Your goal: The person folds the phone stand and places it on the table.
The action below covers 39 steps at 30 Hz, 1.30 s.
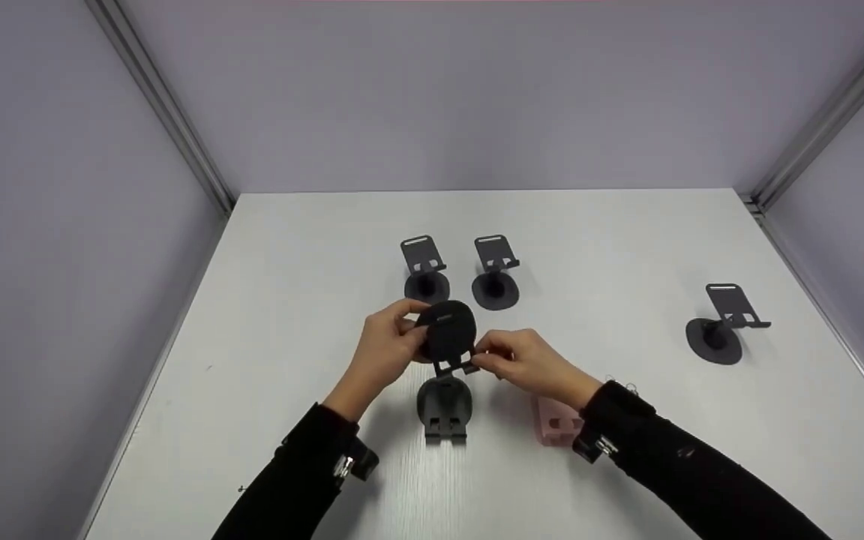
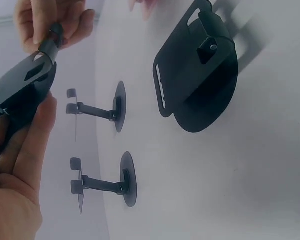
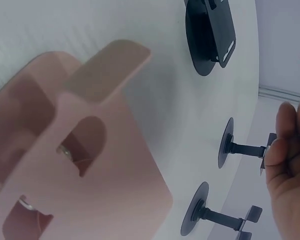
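A black folding phone stand (image 1: pixel 448 330) is held up over the table, its round base facing the head camera. My left hand (image 1: pixel 389 341) grips it by the base, thumb on the near face. On its other side my right hand (image 1: pixel 526 361) pinches the edge of the holder plate near its lip. In the left wrist view the plate of the held stand (image 2: pixel 25 75) lies folded close to its base. Just below the hands, a second black phone stand (image 1: pixel 445 409) sits folded flat on the table. A pink phone stand (image 1: pixel 556 421), also folded, is partly hidden beneath my right wrist.
Two unfolded black stands, a left one (image 1: pixel 422 255) and a right one (image 1: pixel 495 291), stand behind my hands. Another unfolded black stand (image 1: pixel 713 341) is far to the right. Pale panels (image 1: pixel 432 97) enclose the back and sides of the white table (image 1: pixel 289 300).
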Available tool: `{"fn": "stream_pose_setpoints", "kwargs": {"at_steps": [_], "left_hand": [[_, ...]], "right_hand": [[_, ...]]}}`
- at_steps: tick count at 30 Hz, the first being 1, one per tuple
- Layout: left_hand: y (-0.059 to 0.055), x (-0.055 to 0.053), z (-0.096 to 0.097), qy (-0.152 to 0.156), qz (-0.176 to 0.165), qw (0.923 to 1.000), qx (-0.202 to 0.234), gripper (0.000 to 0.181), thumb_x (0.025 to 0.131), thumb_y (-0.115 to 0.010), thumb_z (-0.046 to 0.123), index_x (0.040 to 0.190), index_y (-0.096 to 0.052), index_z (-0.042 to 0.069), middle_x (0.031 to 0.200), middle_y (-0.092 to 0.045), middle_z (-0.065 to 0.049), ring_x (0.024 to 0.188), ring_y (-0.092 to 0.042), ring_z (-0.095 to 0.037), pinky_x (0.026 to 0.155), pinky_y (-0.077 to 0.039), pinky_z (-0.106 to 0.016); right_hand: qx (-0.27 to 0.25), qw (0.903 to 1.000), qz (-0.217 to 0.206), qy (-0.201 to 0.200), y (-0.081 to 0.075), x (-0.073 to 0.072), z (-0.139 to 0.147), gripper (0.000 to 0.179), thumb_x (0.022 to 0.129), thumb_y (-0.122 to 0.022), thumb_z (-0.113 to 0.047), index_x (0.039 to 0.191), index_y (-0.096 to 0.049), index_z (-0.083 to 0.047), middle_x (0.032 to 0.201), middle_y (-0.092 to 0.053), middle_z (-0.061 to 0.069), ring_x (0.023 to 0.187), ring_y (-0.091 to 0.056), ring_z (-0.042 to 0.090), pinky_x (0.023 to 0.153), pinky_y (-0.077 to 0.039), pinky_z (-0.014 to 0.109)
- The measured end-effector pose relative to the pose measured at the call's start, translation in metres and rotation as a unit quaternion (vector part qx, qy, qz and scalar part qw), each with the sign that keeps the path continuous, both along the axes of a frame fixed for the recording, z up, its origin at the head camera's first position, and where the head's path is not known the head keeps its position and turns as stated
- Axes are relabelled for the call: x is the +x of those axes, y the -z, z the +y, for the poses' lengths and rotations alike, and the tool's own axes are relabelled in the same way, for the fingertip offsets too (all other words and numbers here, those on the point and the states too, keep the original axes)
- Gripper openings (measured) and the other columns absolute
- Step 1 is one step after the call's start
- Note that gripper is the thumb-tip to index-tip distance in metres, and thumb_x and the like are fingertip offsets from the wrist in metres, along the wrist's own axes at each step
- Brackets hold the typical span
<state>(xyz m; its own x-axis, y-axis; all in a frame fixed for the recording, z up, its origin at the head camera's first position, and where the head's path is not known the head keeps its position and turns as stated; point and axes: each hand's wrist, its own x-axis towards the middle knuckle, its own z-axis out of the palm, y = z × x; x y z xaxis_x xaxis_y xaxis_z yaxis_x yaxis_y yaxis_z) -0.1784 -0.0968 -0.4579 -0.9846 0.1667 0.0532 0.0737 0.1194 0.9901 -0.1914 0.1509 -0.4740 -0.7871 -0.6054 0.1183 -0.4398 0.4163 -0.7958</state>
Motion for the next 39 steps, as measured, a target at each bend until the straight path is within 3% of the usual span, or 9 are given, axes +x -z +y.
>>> {"fn": "stream_pose_setpoints", "kwargs": {"at_steps": [8, 15, 27, 39], "left_hand": [[0.004, -0.001, -0.014, -0.023, -0.012, 0.9993, -0.028, 0.029, 0.091, -0.062, -0.012, 0.119, -0.068, -0.003, 0.082, -0.074, -0.022, 0.068, -0.075, -0.029, 0.06, -0.062, -0.038], [0.009, 0.002, -0.035, -0.048, -0.055, 0.9959, -0.055, 0.028, 0.096, -0.061, -0.007, 0.122, -0.069, -0.003, 0.086, -0.075, -0.02, 0.068, -0.075, -0.029, 0.059, -0.062, -0.038], [0.029, 0.013, -0.075, -0.077, -0.116, 0.9824, -0.125, 0.031, 0.099, -0.057, -0.004, 0.128, -0.065, -0.007, 0.096, -0.072, -0.022, 0.07, -0.072, -0.027, 0.059, -0.062, -0.039], [0.041, 0.019, -0.089, -0.08, -0.145, 0.9702, -0.177, 0.033, 0.098, -0.056, -0.003, 0.13, -0.064, -0.008, 0.111, -0.069, -0.029, 0.072, -0.073, -0.029, 0.056, -0.062, -0.038]], "right_hand": [[0.009, 0.9998, 0.004, 0.019, 0.001, -0.006, 0.015, 0.014, 0.1, -0.067, -0.021, 0.097, -0.074, -0.009, 0.074, -0.067, 0.006, 0.065, -0.057, 0.005, 0.058, -0.044, 0.021], [0.011, 0.9988, 0.0, 0.047, 0.0, -0.013, 0.034, 0.014, 0.102, -0.066, -0.021, 0.097, -0.072, -0.01, 0.072, -0.065, 0.003, 0.066, -0.057, 0.007, 0.063, -0.048, 0.023], [0.051, 0.9886, 0.013, 0.141, 0.006, -0.024, 0.09, 0.012, 0.102, -0.064, -0.019, 0.101, -0.072, -0.01, 0.073, -0.062, 0.0, 0.068, -0.059, 0.013, 0.062, -0.046, 0.025], [0.09, 0.9768, 0.007, 0.194, 0.005, -0.029, 0.124, 0.019, 0.105, -0.061, -0.025, 0.106, -0.072, -0.01, 0.075, -0.062, 0.001, 0.069, -0.057, 0.016, 0.062, -0.043, 0.027]]}}
